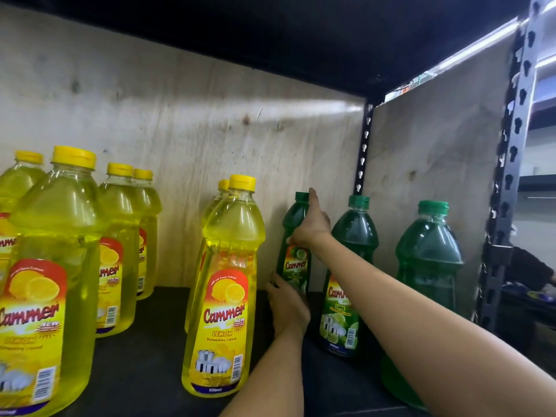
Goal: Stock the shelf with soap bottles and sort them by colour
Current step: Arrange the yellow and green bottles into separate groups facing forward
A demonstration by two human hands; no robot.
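Observation:
A green lime soap bottle (296,260) stands upright at the back of the dark shelf (156,344). My left hand (288,308) grips its base from the left, and my right hand (311,227) holds its shoulder with the thumb up beside the cap. Two more green bottles stand to the right, one (349,284) just behind my right forearm, another (427,260) near the side panel. Yellow lemon bottles fill the left: a pair (225,284) in the middle and several (51,278) at the far left.
A plywood back wall (210,130) and plywood side panel (430,152) close the shelf. A slotted metal upright (508,182) stands at the right front. The shelf above (270,34) hangs low overhead. Another person's dark sleeve (529,269) shows beyond the upright.

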